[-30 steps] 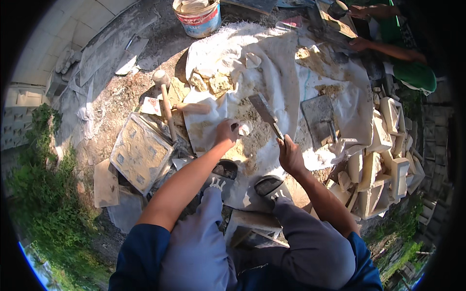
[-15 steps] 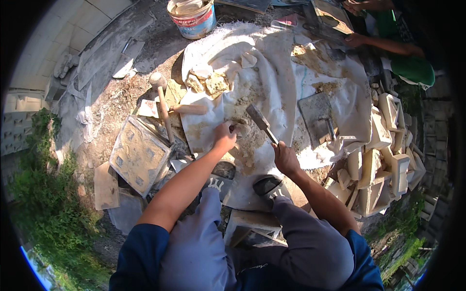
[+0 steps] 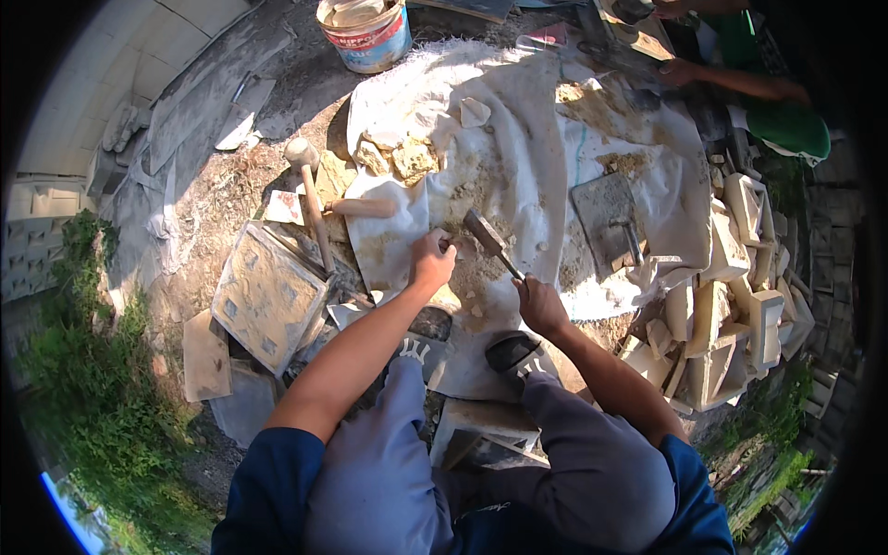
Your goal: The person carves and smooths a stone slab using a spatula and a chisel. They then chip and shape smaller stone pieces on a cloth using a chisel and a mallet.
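My left hand (image 3: 432,260) is closed low over the white sheet (image 3: 516,153); its curled fingers hide whatever small piece they may hold. To its right, my right hand (image 3: 541,305) grips the handle of a narrow flat-bladed trowel (image 3: 485,231). The grey, dusty blade slants up and left, its end a short way above and right of my left fingers. Pale crumbs and powder lie on the sheet around both hands. Beyond my left hand are yellowish clay-like lumps (image 3: 414,161).
To the left lie a mallet (image 3: 311,190), a wooden handle (image 3: 365,208) and a square patterned slab (image 3: 268,298). A flat float (image 3: 601,225) rests on the sheet's right. Broken pale blocks (image 3: 708,342) are heaped beyond it. A bucket (image 3: 372,44) stands behind; another person's hand (image 3: 680,72) is top right.
The trowel blade has dipped slightly down and left, closer to my left hand. My left hand stays nearly in place. At top right, the other person's upper hand has moved over the board.
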`<state>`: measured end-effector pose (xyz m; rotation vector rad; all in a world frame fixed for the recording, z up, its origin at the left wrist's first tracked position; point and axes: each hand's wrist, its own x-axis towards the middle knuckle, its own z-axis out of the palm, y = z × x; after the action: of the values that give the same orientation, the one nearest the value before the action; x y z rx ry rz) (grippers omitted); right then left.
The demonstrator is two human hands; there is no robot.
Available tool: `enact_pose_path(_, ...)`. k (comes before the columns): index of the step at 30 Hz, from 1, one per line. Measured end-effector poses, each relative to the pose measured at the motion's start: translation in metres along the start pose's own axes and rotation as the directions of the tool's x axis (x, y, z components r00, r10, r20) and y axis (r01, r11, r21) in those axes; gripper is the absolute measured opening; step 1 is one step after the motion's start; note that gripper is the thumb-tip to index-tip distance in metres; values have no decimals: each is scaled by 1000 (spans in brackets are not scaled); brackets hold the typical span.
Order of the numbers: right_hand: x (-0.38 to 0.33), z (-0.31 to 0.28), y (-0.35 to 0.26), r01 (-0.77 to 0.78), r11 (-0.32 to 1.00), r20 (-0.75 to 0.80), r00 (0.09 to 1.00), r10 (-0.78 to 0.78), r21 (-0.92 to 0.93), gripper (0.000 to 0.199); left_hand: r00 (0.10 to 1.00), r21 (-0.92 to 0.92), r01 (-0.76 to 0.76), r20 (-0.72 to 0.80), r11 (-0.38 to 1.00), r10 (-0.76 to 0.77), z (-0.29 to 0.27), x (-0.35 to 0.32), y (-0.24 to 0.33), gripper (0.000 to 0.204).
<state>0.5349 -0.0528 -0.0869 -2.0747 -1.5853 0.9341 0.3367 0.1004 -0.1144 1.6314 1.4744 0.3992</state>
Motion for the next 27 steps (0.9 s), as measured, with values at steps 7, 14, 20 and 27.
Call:
enact_pose_path(7, 12, -40, -62, 202, 950, -311, 943, -123, 239, 15, 981, 13, 66, -184, 998, -63, 20, -8, -11, 15)
enact_pose_path(14, -4, 11, 1, -56, 998, 21, 998, 56, -13, 28, 976, 59, 155, -163, 986, -143, 20, -5, -7, 19)
enact_pose_path(20, 18, -36, -30, 64, 989, -125, 991, -47, 130, 23, 960, -60, 228, -153, 972, -235, 18, -4, -12, 25)
enact_pose_path(27, 4, 11, -24, 98, 976, -189, 980, -61, 192, 18, 958, -25, 233, -164, 972, -234, 13, 3, -22, 21)
